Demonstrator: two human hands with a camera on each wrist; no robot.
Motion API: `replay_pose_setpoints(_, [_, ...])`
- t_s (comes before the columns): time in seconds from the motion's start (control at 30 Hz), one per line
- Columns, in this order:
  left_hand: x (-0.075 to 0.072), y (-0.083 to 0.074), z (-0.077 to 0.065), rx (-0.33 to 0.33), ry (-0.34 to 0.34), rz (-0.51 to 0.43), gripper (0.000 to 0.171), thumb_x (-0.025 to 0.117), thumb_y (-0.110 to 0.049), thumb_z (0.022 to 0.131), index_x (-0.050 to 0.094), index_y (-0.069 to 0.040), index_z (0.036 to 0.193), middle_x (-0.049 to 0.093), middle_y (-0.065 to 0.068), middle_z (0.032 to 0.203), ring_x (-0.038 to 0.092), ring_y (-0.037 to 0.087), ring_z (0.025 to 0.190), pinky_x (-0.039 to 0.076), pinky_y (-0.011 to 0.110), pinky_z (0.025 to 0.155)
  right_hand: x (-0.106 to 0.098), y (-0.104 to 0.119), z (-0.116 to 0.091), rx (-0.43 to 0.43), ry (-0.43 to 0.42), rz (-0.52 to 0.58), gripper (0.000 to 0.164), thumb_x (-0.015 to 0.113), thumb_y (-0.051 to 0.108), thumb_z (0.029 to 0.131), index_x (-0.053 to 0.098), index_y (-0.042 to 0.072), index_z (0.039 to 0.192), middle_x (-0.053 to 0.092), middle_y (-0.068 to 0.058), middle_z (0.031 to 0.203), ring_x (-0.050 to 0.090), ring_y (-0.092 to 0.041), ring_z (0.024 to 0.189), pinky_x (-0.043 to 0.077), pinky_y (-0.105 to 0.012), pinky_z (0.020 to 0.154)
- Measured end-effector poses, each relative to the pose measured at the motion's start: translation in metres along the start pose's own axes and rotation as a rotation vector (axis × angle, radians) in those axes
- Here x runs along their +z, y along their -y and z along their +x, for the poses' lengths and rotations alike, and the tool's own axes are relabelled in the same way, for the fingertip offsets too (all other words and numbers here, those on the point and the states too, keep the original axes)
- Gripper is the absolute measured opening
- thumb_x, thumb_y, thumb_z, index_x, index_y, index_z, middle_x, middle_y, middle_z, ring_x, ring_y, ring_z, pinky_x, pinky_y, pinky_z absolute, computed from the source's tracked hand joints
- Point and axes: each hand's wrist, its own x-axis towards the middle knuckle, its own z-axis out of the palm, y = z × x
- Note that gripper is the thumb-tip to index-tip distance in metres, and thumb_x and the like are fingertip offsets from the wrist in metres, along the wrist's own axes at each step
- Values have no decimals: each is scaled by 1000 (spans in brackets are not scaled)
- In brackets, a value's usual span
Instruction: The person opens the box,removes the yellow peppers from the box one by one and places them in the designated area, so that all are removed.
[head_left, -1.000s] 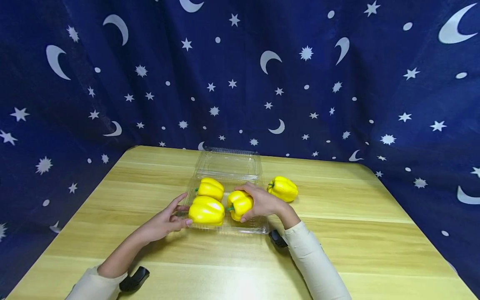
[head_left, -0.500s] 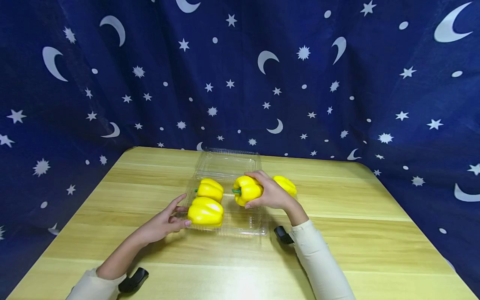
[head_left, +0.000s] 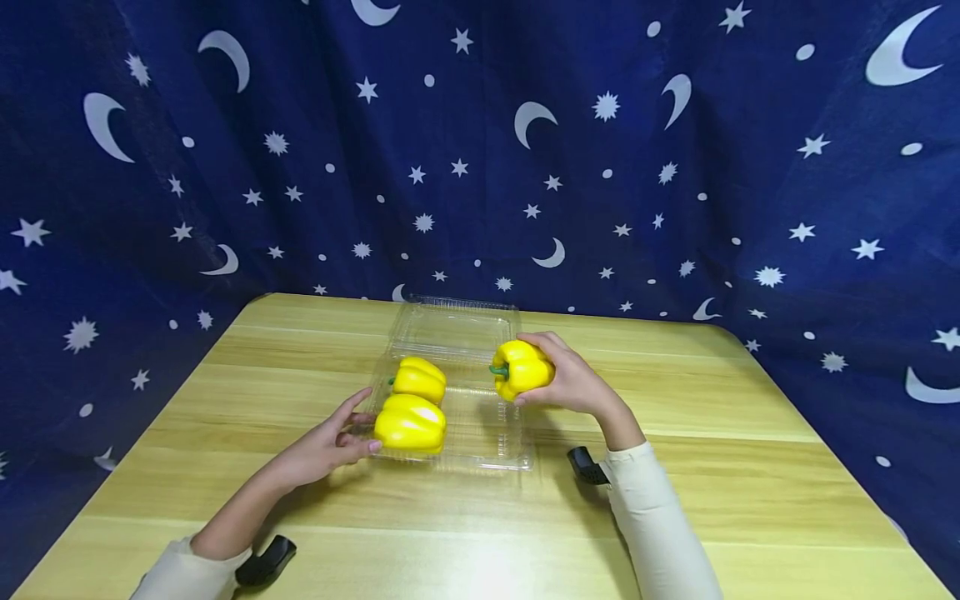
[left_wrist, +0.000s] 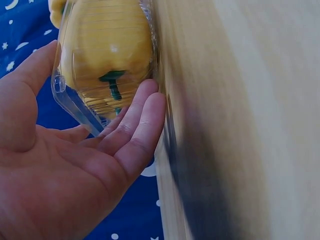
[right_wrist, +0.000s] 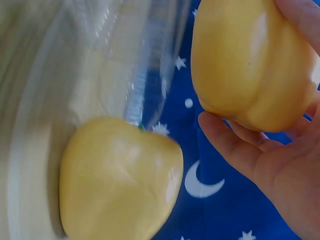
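Note:
My right hand (head_left: 573, 379) grips a yellow bell pepper (head_left: 523, 370) with a green stem, held over the right side of an open clear plastic clamshell container (head_left: 480, 461). My left hand (head_left: 324, 446) touches the container's left wall, its fingers fairly straight. Inside the left half lie two more yellow bell peppers, a nearer one (head_left: 410, 424) and a farther one (head_left: 420, 380). In the left wrist view a pepper (left_wrist: 110, 40) shows through the clear wall beside the fingers. Another pepper (right_wrist: 120, 180) rests on the table in the right wrist view; my right hand hides it in the head view.
The container's lid (head_left: 457, 329) lies folded back toward the far edge of the wooden table (head_left: 675, 517). A dark blue curtain (head_left: 480, 125) with moons and stars hangs behind. Black wrist devices sit under both forearms.
My right hand has lifted the gripped pepper out of the container's right half and carried it right and away. My left hand has stayed at the container's left side.

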Motion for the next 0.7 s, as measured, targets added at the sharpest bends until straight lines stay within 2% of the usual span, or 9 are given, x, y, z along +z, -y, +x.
replay_pose_setpoints(0.23, [1, 0, 1, -6, -4, 7, 84, 61, -29, 87, 4, -16, 147, 32, 29, 138, 59, 23, 96, 48, 30, 76, -21, -15, -14, 74, -40, -13, 88, 84, 24, 63, 38, 8, 137, 42, -11, 133, 45, -29, 114, 38, -47, 93])
replay_pose_setpoints(0.4, [1, 0, 1, 16, 15, -1, 81, 60, -27, 88, 6, -16, 147, 30, 30, 138, 58, 25, 99, 49, 34, 79, -32, -32, -28, 128, -53, -16, 89, 83, 24, 65, 36, 7, 138, 40, -14, 134, 43, -31, 115, 35, -49, 96])
replay_pose_setpoints(0.7, [1, -1, -1, 33, 32, 11, 75, 57, -27, 90, 11, -13, 147, 27, 32, 139, 55, 33, 107, 49, 40, 82, -45, -51, -44, 181, -84, 32, 89, 81, 24, 67, 32, 5, 140, 36, -17, 136, 43, -33, 114, 34, -49, 96])
